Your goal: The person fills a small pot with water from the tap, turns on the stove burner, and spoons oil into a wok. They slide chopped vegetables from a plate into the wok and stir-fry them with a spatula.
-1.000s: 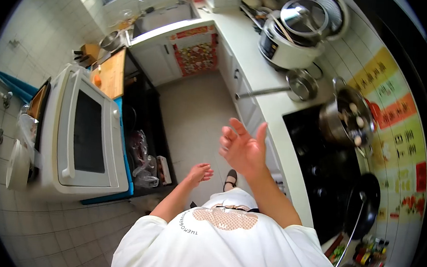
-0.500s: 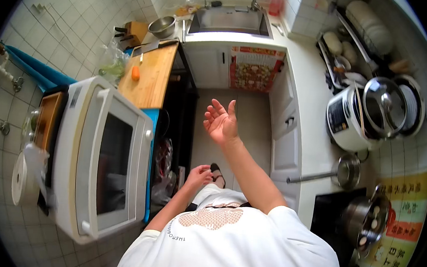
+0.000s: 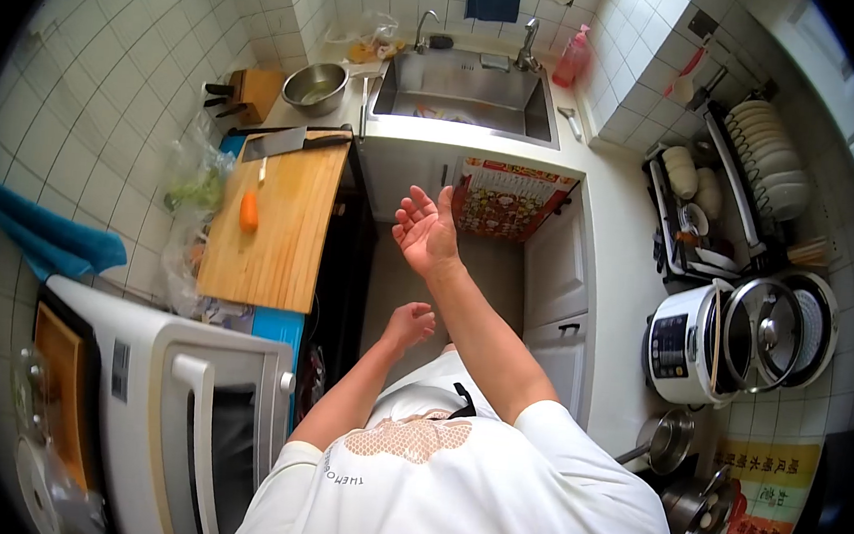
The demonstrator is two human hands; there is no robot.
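Note:
My right hand (image 3: 427,229) is held out over the floor in front of me, palm up, its fingers spread and nothing in it. Lower and to its left, my left hand (image 3: 409,327) hangs with loosely bent fingers and holds nothing visible. Neither hand touches anything. Left of both hands lies a wooden cutting board (image 3: 284,236), with a carrot (image 3: 249,211), a small pale piece (image 3: 262,171) and a cleaver (image 3: 274,144) at its far end.
A sink (image 3: 471,90) lies straight ahead, with a metal bowl (image 3: 315,89) and knife block (image 3: 257,95) to its left. A white oven (image 3: 160,346) stands near left. Along the right counter are a dish rack (image 3: 730,180), rice cooker (image 3: 680,342), saucepan (image 3: 669,440) and pot (image 3: 690,499).
My view has moved forward and tilted up, so the sink and cutting board show more fully. My left hand has risen closer to the right one, which stays outstretched.

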